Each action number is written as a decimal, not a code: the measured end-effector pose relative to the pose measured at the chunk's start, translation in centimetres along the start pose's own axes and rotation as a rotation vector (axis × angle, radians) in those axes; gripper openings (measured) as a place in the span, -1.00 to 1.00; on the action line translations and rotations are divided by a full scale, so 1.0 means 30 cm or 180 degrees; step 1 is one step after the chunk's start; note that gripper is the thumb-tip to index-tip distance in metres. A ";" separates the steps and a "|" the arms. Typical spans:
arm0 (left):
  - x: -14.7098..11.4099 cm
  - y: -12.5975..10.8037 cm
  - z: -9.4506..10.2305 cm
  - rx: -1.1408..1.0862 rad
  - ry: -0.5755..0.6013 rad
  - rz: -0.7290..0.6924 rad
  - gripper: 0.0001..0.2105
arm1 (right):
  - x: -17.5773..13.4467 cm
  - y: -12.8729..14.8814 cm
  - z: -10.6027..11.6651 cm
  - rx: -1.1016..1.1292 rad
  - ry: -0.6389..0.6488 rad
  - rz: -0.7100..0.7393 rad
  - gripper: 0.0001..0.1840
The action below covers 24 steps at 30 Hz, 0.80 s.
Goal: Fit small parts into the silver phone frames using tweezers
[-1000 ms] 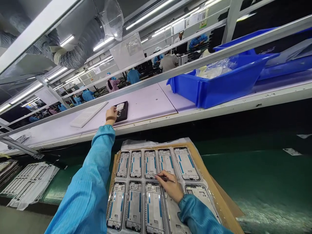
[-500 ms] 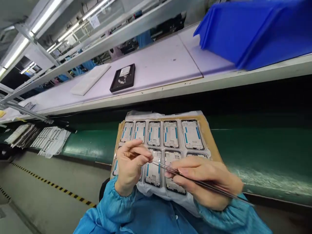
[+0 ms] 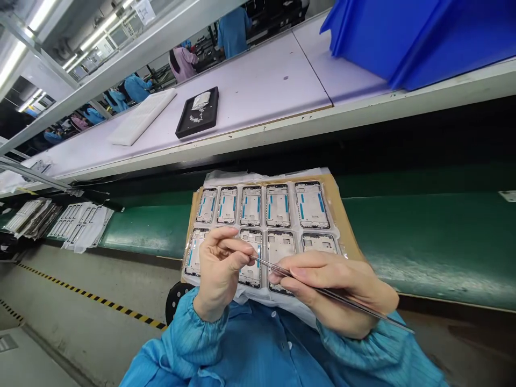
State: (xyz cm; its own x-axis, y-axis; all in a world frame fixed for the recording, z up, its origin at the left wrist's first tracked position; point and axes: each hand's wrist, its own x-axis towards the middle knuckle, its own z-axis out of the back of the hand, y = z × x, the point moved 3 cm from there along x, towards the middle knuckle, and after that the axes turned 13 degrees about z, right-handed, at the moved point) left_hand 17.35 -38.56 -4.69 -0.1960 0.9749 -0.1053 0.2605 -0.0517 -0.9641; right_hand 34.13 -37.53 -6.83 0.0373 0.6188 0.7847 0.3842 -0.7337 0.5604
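My right hand (image 3: 334, 290) grips a pair of metal tweezers (image 3: 363, 308), their tips pointing left. Those tips meet the thumb and fingertips of my left hand (image 3: 223, 269), which are pinched together; whatever is between them is too small to make out. Below both hands lies a tray (image 3: 264, 228) lined with white film, bearing two rows of phone frames. Blue strips show on the back-row frames, such as this phone frame (image 3: 278, 206), and on some in the front row. My hands hide parts of the front row.
The tray sits over a green conveyor belt (image 3: 403, 236). On the shelf behind are a black tray (image 3: 207, 121) with small white bits, a white foam slab (image 3: 143, 118) and a blue bin (image 3: 382, 43). Stacked frame trays (image 3: 83, 226) lie at left. Several people work beyond the shelf.
The view has tilted down, so shelf and tray appear higher up. Both hands keep nearly the same pose, with the tweezer tips still at the left fingertips.
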 end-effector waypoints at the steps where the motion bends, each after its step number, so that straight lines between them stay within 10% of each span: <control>1: -0.004 0.001 -0.004 0.0031 0.0000 -0.0009 -0.65 | -0.003 0.003 0.001 -0.0006 -0.0003 0.0039 -0.64; 10: 0.007 0.033 -0.010 0.0706 0.0449 0.0004 -0.48 | -0.065 -0.015 0.050 0.0146 -0.0588 0.0113 -0.80; 18: 0.054 0.593 0.021 0.4305 0.0794 0.0476 -0.30 | -0.295 -0.384 0.258 -0.0684 -0.2022 -0.1336 -0.70; 24: 0.062 0.658 -0.004 0.5147 0.1061 0.0644 -0.07 | -0.423 -0.548 0.263 -0.0846 -0.2055 -0.2106 -0.51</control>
State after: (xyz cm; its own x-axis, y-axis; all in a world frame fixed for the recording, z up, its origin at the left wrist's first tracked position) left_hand 22.23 -37.76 -23.89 -0.0308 0.9144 -0.4037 -0.9709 -0.1234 -0.2054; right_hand 34.63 -31.12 -28.10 0.4192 0.9072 0.0352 0.2912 -0.1711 0.9412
